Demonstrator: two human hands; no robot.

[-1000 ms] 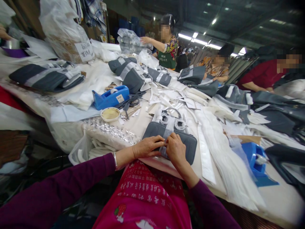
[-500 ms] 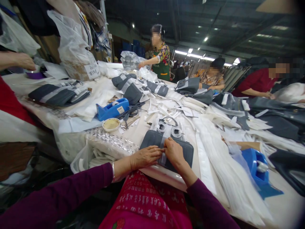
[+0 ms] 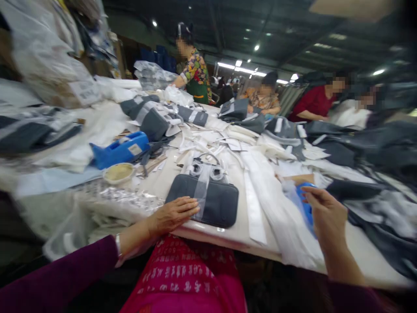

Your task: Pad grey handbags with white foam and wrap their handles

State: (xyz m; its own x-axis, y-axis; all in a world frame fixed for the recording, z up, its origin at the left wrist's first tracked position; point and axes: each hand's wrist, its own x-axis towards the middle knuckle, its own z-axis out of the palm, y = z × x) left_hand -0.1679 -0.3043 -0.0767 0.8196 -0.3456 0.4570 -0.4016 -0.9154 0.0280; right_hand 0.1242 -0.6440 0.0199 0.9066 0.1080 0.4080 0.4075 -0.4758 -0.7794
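Note:
A dark grey handbag lies flat near the table's front edge. A clear tape strip runs down its middle, and its handle points away from me. My left hand rests on the bag's lower left part, fingers stretched out and flat, fingertips at the tape. Off to the right, my right hand is raised in front of a blue tape dispenser, covering much of it. Its thumb and forefinger come together in a pinch; anything between them is too small to make out.
At the left stand another blue tape dispenser and a round shallow tub. White wrapping strips lie right of the bag. More grey bags are heaped farther back. Several co-workers, one in a green apron, are around the table.
My right hand has left the bag and moved right to the blue dispenser. My left hand stays on the bag, now lying flat. The view has turned right.

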